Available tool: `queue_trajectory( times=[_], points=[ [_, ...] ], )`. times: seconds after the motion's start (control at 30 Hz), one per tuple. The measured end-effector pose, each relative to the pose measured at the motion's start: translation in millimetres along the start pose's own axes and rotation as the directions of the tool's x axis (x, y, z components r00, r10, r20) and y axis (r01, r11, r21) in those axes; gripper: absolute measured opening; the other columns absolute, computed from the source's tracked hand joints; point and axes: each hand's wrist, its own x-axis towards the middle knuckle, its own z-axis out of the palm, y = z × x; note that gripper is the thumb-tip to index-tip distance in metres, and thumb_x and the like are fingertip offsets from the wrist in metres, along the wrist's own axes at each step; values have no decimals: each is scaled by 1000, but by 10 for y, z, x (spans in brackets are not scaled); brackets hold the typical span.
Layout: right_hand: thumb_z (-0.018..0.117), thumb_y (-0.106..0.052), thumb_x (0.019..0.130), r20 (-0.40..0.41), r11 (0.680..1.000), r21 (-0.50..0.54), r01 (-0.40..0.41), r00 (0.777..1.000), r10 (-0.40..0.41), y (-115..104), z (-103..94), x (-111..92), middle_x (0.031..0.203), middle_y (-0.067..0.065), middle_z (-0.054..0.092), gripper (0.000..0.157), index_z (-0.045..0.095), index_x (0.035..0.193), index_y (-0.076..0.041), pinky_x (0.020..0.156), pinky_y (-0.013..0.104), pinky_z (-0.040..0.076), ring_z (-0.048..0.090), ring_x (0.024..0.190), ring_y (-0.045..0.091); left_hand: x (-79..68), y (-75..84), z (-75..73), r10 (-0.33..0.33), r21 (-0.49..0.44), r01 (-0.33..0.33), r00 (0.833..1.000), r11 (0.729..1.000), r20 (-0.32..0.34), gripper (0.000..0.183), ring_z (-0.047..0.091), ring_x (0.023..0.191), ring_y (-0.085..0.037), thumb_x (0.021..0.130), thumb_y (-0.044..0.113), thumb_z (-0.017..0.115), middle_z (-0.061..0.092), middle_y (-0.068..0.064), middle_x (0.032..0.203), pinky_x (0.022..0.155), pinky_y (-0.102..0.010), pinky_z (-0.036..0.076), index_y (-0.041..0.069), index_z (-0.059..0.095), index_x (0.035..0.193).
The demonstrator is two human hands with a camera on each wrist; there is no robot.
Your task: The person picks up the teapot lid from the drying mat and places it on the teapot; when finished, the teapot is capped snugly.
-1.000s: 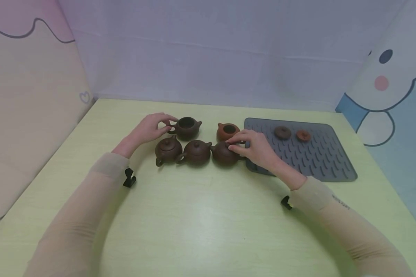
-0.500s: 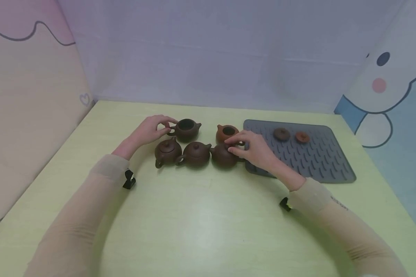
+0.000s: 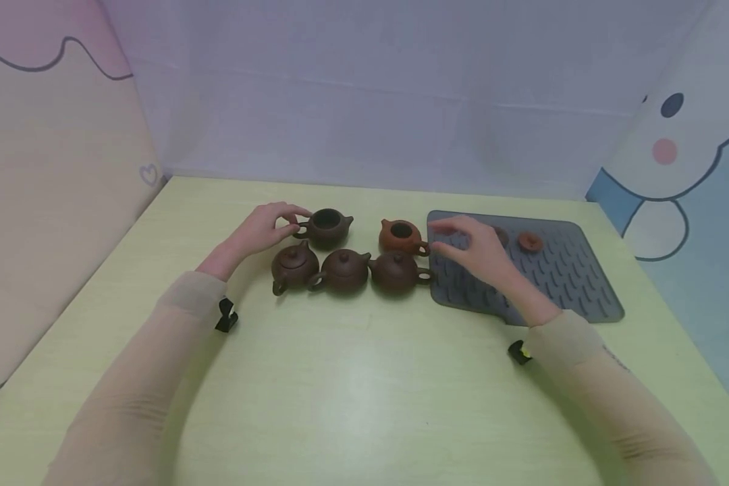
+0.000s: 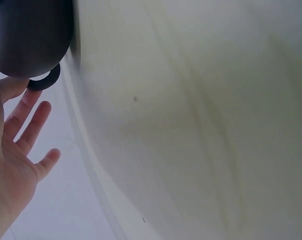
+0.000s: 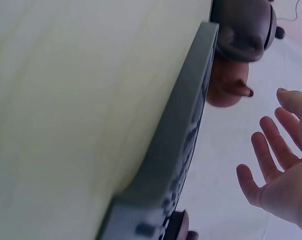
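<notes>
Handle (image 3: 301,235) of uncovered dark teapot (image 3: 330,237), just above centre of the head view, pinched between thumb and forefinger of left hand (image 3: 261,228); remaining fingers spread apart, per the left wrist view. Right hand (image 3: 476,250) noted right of centre, over left part of grey mat (image 3: 559,287), just beside uncovered orange teapot (image 3: 393,241); thumb and fingers spread, per the right wrist view. Below both uncovered pots, in a row across mid-frame: left lidded teapot (image 3: 293,268), middle lidded teapot (image 3: 346,277) and right lidded teapot (image 3: 393,278), close together; actual contact between them not determinable. All five pots upright on pale table (image 3: 340,378). On the mat, right of centre: orange lid (image 3: 530,241) and, to its left, dark lid (image 3: 501,236), partly hidden behind right hand. Black clip (image 3: 225,318) at left sleeve (image 3: 121,378); second clip (image 3: 518,352) at right sleeve (image 3: 619,405).
</notes>
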Motion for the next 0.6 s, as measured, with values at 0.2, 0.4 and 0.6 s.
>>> queue_trajectory(
  times=[0.2,0.4,0.6],
  points=[
    [70,-24,93,-30,993,-33,-109,994,108,138,-169,-33,134,7,62,44,60,136,-20,106,52,44,57,123,27,8,-6,-2,-9,-1,9,1000,1000,1,35,64,106,-31,95,7,63,70,-13,96,101,-52,45,13,65,129],
    [66,-25,95,-49,979,-75,-191,981,187,291,-323,-88,139,11,56,47,56,140,-17,99,53,49,58,122,33,8,-3,1,-13,-13,14,1000,1000,5,35,64,106,-31,95,7,63,70,-12,96,101,-52,45,13,65,129],
    [64,-27,97,-15,950,-159,-270,963,271,409,-521,-56,148,17,48,53,49,145,-15,107,59,41,48,132,40,5,10,-11,-22,-17,22,1000,1000,1,35,63,107,-32,95,7,63,70,-13,96,101,-52,45,13,65,129]
  ],
)
